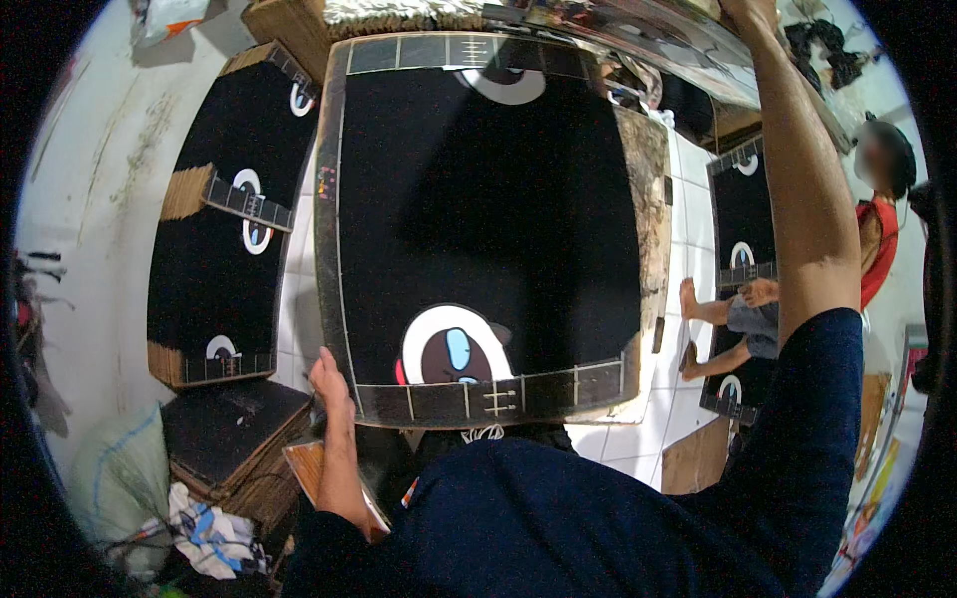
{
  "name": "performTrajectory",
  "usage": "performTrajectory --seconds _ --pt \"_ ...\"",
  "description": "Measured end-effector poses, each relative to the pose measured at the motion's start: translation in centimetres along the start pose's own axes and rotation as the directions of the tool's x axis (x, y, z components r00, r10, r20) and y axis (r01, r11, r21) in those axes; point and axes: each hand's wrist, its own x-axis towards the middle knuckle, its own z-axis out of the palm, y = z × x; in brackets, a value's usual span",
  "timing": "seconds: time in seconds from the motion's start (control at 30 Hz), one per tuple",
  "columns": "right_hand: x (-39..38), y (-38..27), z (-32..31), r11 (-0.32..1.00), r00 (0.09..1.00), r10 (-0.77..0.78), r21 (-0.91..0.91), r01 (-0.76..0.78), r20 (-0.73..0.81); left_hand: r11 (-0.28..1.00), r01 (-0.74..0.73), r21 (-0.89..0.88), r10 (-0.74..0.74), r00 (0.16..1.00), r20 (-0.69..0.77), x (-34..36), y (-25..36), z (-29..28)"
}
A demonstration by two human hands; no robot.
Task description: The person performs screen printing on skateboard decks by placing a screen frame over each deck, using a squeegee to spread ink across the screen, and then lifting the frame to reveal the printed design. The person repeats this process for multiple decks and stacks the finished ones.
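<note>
A large black fabric-like sheet with cartoon eye prints lies on a board (334, 229) in front of me. Dark strips with white lines cross its near and far ends. At the board's near left corner, my left hand (334, 387) is closed on the edge; some of its fingers are hidden. My right arm stretches up along the right side. Its hand (743, 10) is at the top of the picture, by the right end of a tilted frame (638, 40), and most of its fingers are cut off. A dark shadow falls across the black sheet.
Stacks of boards with similar black prints (214, 289) stand at the left, and more printed boards (740, 209) at the right. A person in a red top (877, 239) sits there, bare feet on the white tiles. A pale sack (125, 478) and crumpled cloth (214, 533) lie lower left.
</note>
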Motion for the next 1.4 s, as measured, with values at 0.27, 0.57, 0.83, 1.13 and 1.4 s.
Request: performTrajectory --seconds 0.27,0.57,0.83,1.13,1.4 --pt "0.7 2.7 2.0 0.997 0.998 -0.02 -0.08 0.015 -0.061 0.987 0.058 0.151 -0.082 0.984 0.156 -1.8 -1.3 8.2" --pt "2.3 3.7 2.9 0.998 0.999 0.023 -0.064 -0.025 -0.036 0.915 -0.24 0.325 0.114 0.925 0.362 -3.1 -0.4 5.1" --pt "2.6 1.7 1.8 0.989 0.998 0.039 -0.14 -0.044 -0.041 0.847 -0.281 0.451 0.117 0.927 0.357 -5.3 0.1 4.1" --pt "3.6 1.4 -0.6 0.982 0.994 -0.031 -0.187 0.01 -0.108 0.858 -0.29 0.424 0.174 0.941 0.29 -4.6 0.7 8.0" --pt "4.0 1.8 0.3 0.987 0.981 -0.092 -0.148 0.067 -0.171 0.92 -0.244 0.306 0.091 0.894 0.439 -4.2 0.8 6.0"
